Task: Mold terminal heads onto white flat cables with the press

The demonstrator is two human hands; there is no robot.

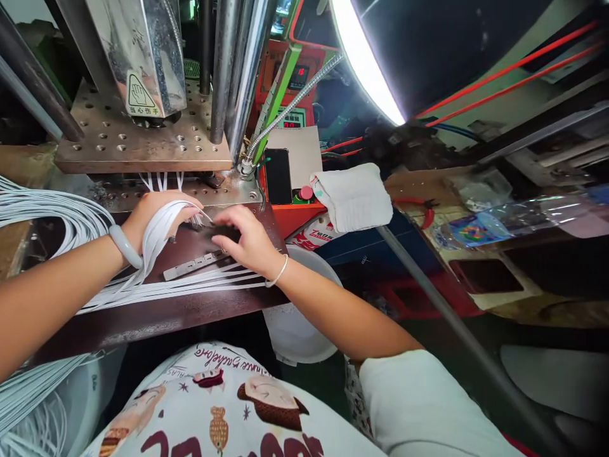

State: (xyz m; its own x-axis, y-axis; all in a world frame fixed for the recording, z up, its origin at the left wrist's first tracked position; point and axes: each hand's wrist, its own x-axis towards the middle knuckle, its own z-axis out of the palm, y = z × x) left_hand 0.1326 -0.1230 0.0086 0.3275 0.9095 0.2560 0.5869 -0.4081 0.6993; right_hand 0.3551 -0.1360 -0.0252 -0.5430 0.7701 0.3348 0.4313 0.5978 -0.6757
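My left hand (157, 212) is closed around a bundle of thin white cables (164, 231), which loops over the hand and hangs down past the wrist. Thin cable ends stick out toward my right hand (250, 238). Its thumb and fingers are apart, close to those ends; whether a fingertip touches one is unclear. Below the hands, a narrow metal strip with notches (193, 265) lies at a slant on the brown worktable (190, 309). More white cables stretch across the table in front of it, passing beneath my right wrist.
The press (147, 152) with steel columns stands over the far side, white cables beneath its plate. A coil of cable (71, 212) lies left. Right are a phone (277, 176), a red button (305, 192), a folded cloth (354, 197) on a bar, and a white bucket (304, 333) below.
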